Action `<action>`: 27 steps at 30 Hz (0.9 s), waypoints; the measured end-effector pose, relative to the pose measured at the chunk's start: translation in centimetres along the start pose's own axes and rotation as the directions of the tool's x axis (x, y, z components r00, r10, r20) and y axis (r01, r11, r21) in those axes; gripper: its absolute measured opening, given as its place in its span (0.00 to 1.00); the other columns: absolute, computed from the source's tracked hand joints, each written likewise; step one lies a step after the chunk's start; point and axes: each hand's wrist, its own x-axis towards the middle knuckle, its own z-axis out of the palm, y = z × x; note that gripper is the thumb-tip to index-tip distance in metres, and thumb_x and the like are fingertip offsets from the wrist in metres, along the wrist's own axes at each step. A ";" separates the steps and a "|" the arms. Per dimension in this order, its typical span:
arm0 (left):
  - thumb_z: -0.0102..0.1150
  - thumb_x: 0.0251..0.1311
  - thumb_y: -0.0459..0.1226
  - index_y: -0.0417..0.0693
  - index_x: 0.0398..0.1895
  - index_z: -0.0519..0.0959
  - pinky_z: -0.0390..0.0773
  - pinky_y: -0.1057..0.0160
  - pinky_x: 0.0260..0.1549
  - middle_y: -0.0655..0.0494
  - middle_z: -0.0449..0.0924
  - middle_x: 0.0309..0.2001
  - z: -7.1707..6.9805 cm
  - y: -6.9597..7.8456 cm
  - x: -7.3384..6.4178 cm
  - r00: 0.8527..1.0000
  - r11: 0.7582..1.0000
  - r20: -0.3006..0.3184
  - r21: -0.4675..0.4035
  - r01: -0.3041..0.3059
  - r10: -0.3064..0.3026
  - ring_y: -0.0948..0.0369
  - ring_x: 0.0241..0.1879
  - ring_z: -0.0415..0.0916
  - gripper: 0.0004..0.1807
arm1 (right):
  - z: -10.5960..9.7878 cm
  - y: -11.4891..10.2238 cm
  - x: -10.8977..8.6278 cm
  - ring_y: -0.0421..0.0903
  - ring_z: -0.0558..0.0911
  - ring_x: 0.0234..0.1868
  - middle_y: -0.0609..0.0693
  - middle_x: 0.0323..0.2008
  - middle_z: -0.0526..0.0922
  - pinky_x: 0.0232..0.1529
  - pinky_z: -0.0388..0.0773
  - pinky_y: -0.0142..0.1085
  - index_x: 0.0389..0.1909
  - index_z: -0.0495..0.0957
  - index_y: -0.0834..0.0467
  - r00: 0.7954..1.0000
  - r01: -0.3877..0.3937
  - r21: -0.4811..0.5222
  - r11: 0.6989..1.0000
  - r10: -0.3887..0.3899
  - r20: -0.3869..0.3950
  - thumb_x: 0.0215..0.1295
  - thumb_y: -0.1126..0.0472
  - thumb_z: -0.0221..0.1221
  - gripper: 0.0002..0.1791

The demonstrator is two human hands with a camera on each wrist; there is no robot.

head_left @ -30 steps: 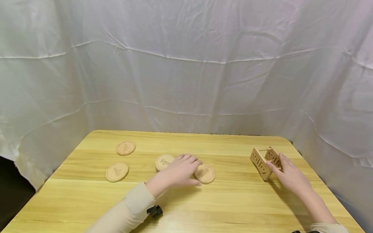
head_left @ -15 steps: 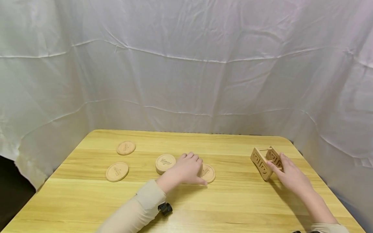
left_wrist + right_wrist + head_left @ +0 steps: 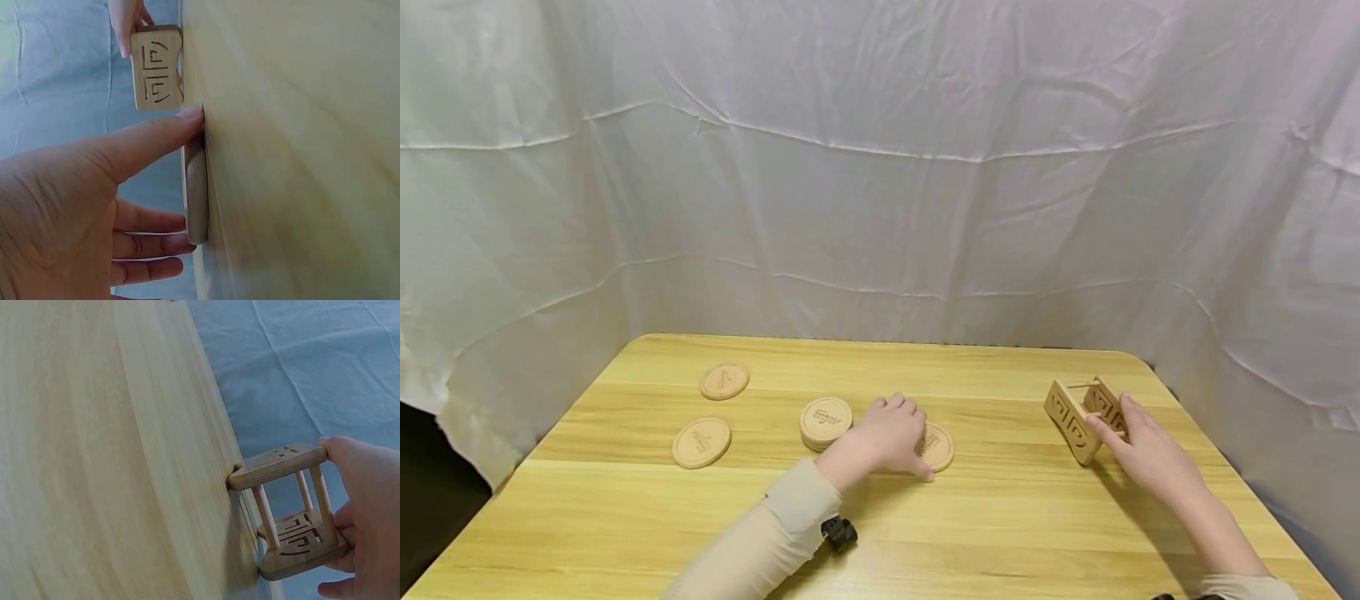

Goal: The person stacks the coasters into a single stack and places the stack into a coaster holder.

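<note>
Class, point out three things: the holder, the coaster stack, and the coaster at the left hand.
Holder (image 3: 157, 70), left wrist view: the carved side panel facing the camera.
Coaster stack (image 3: 826, 418), head view: the top coaster's face.
Coaster (image 3: 939, 448), head view: the uncovered part of its face.

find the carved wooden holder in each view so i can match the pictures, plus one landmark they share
Head: the carved wooden holder is right of centre, in the lower half.
Left wrist: upper part, left of centre.
Right wrist: lower right.
Shared landmark: the wood-grain table.
</note>
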 end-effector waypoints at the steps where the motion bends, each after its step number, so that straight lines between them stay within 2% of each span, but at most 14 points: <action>1: 0.57 0.32 0.70 0.60 0.29 0.70 0.66 0.55 0.52 0.59 0.71 0.47 0.0 0.0 0.0 1.000 1.000 0.007 -0.002 0.003 -0.003 0.60 0.48 0.63 0.30 | 0.0 0.0 0.0 0.74 0.52 0.60 0.74 0.64 0.44 0.51 0.53 0.68 0.67 0.33 0.66 1.000 -0.001 0.000 1.000 0.001 0.000 0.63 0.34 0.35 0.48; 17: 0.58 0.33 0.69 0.60 0.28 0.69 0.68 0.57 0.46 0.60 0.70 0.44 0.4 -0.5 0.7 0.999 0.999 0.036 -0.045 -0.005 0.006 0.61 0.46 0.64 0.29 | 0.0 0.0 0.0 0.74 0.53 0.60 0.74 0.64 0.45 0.51 0.54 0.68 0.67 0.33 0.66 1.000 -0.005 -0.004 1.000 0.006 0.001 0.63 0.34 0.35 0.48; 27: 0.59 0.31 0.69 0.61 0.25 0.67 0.68 0.57 0.48 0.61 0.70 0.42 0.4 -0.5 0.7 1.000 0.999 -0.001 -0.032 -0.029 0.029 0.61 0.44 0.64 0.29 | 0.1 0.0 0.0 0.74 0.53 0.60 0.74 0.64 0.45 0.51 0.53 0.68 0.68 0.33 0.65 1.000 -0.004 -0.003 1.000 0.004 -0.001 0.63 0.34 0.35 0.48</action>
